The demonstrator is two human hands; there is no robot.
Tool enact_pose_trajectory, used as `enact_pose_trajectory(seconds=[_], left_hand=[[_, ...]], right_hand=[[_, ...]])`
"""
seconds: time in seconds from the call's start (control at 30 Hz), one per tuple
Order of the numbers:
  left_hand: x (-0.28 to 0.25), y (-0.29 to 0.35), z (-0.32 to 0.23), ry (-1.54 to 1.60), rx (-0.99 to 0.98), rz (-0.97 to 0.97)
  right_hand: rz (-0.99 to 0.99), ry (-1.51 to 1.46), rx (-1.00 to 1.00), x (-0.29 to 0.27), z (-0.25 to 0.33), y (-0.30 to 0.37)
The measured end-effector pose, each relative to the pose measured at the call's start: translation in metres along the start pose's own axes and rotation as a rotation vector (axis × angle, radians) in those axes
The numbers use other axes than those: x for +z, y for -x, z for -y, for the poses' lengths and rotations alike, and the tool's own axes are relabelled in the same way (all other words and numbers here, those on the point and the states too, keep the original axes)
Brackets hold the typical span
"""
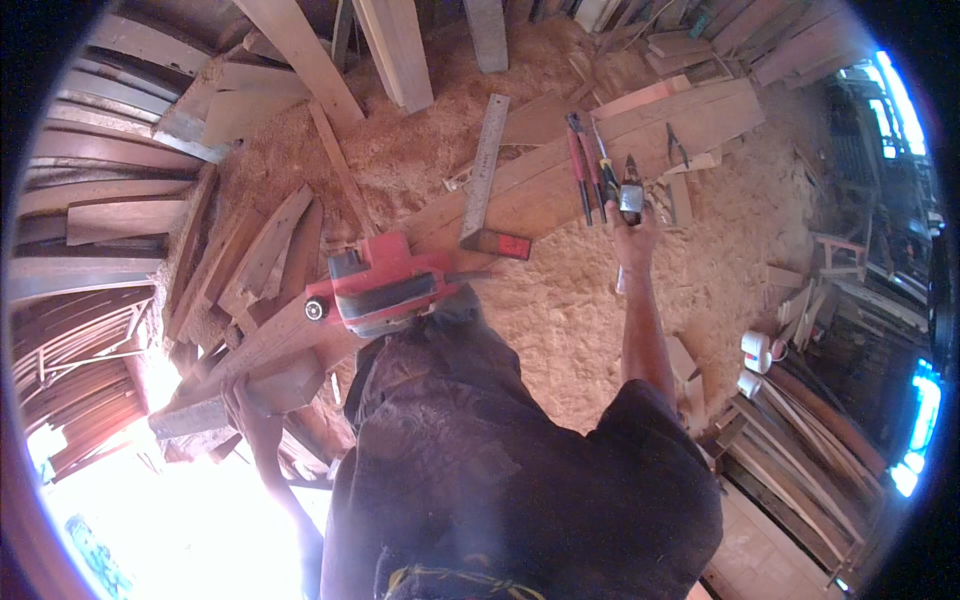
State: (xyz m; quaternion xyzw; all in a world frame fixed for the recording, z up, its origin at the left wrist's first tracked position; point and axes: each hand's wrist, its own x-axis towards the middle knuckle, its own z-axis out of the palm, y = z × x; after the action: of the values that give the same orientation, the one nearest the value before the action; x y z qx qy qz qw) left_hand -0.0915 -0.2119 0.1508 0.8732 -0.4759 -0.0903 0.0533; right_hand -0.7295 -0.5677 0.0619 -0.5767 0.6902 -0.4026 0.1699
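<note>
My right hand is closed round a hammer, its metal head pointing away from me above the long wooden plank. Just left of it, red-handled pincers and a screwdriver lie across the plank, with dark pliers to the right. At the plank's near left end, my left hand grips a wooden block, its fingers partly hidden. Between my hands a red and black power tool rests on the plank, with a try square beyond it.
Sawdust covers the ground around the plank. Offcuts lie at the left, and stacked boards line the far left. White buckets and more timber stand at the right. Upright boards rise at the back.
</note>
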Motion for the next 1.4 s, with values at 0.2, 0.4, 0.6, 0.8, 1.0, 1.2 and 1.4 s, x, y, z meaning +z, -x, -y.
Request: enact_pose_trajectory(seconds=[0.2, 0.4, 0.6, 0.8, 1.0, 1.2, 1.4], left_hand=[[-0.002, -0.003, 0.004, -0.012, 0.01, 0.036], [-0.011, -0.002, -0.077, 0.22, 0.064, 0.086], [-0.024, 0.012, -0.186, 0.535, 0.338, -0.009], [-0.046, -0.01, -0.267, 0.611, 0.715, -0.324], [-0.037, 0.001, -0.209, 0.523, 0.634, -0.292], [-0.043, 0.021, -0.102, 0.568, 0.459, -0.332], [-0.025, 0.006, -0.049, 0.619, 0.506, -0.351]], right_hand=[[-0.006, 0.138, 0.057, 0.002, -0.011, -0.02], [0.08, -0.087, 0.258, -0.029, 0.023, -0.023], [0.276, -0.428, 0.45, -0.058, 0.137, -0.006], [0.662, -0.466, -0.199, -0.015, 0.203, 0.037], [1.068, -0.595, -0.073, 0.024, 0.352, 0.164], [1.069, -0.509, -0.036, 0.041, 0.406, 0.208], [1.311, -0.649, -0.15, 0.03, 0.457, 0.238]])
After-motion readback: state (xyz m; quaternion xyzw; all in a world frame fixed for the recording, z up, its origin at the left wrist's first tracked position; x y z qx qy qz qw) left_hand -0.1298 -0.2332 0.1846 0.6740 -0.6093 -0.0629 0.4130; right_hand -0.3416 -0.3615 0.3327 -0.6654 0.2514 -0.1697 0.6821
